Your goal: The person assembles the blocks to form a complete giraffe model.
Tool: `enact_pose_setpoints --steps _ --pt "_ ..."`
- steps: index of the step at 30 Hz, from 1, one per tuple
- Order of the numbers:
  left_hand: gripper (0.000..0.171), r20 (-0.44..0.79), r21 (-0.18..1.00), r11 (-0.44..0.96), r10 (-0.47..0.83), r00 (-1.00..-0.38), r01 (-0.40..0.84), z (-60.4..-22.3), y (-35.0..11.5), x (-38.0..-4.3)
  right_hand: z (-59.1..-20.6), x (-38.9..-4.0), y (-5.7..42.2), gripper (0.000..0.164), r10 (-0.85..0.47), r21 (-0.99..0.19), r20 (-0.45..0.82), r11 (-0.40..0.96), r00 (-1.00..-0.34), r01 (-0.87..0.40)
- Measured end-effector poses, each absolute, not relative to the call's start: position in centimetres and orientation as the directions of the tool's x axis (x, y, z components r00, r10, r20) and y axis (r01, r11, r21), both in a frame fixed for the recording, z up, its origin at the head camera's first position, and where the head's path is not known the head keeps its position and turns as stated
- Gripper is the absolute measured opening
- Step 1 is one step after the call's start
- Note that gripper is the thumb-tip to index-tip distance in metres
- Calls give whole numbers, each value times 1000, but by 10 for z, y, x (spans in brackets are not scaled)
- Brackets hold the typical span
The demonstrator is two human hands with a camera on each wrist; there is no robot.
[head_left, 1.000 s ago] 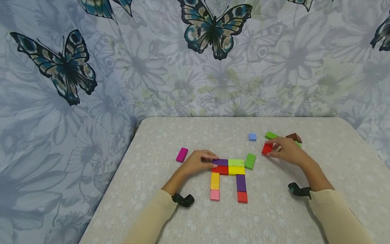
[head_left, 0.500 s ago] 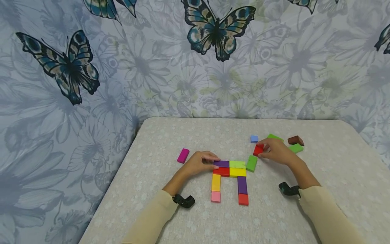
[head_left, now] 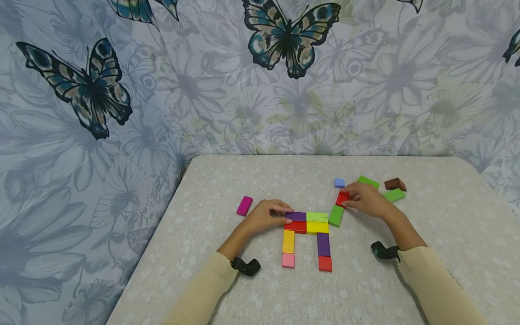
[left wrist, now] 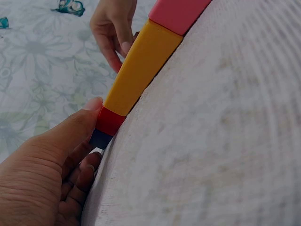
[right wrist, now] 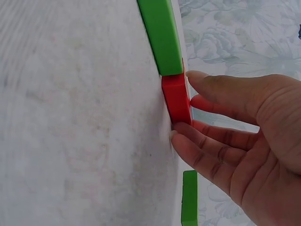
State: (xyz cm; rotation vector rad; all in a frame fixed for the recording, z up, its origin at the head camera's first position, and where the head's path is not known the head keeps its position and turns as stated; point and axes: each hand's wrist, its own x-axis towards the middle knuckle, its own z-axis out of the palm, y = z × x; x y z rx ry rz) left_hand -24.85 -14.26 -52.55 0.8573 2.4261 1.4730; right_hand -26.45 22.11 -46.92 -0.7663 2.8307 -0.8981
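Note:
My right hand [head_left: 367,198] holds a red block [head_left: 342,198] between thumb and fingers. In the right wrist view, the red block [right wrist: 177,99] touches the end of a green block [right wrist: 162,40]. That green block [head_left: 336,215] slants up from the right corner of a flat block figure. The figure has a purple block [head_left: 295,216] and a light green block [head_left: 317,217] above a red block [head_left: 295,227] and a yellow block [head_left: 317,227]. My left hand [head_left: 268,215] pinches the left end of the purple and red blocks, thumb on the red one.
Two columns run down from the figure: an orange block [head_left: 289,241] with a pink block [head_left: 288,260], and a purple block [head_left: 323,244] with a red one. A magenta block [head_left: 244,206] lies left. Behind my right hand are a blue block [head_left: 339,183], brown block [head_left: 395,184] and two green blocks.
My right hand has moved left with the red block and brought it against the upper end of the slanted green block. The left hand has stayed at the figure's left end.

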Motion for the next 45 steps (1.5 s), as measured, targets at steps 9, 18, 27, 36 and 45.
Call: enact_pose_setpoints --steps 9,18,27,36,45 --pt "33 144 860 338 560 -816 383 -526 -143 -249 -466 -263 217 43 -473 -570 44 712 -880 -411" --pt "33 159 859 328 560 -813 394 -526 -143 -249 -467 -263 220 42 -476 -565 51 711 -878 -418" --pt "33 144 862 333 561 -815 382 -525 -142 -248 -447 -267 261 40 -314 -540 116 776 -942 -325" --pt "33 140 854 352 552 -822 382 -527 -141 -248 -442 -265 310 48 -153 -500 4 856 -988 -134" --pt "34 146 859 339 556 -819 384 -527 -141 -250 -440 -262 324 60 -47 -400 -121 916 -992 5"
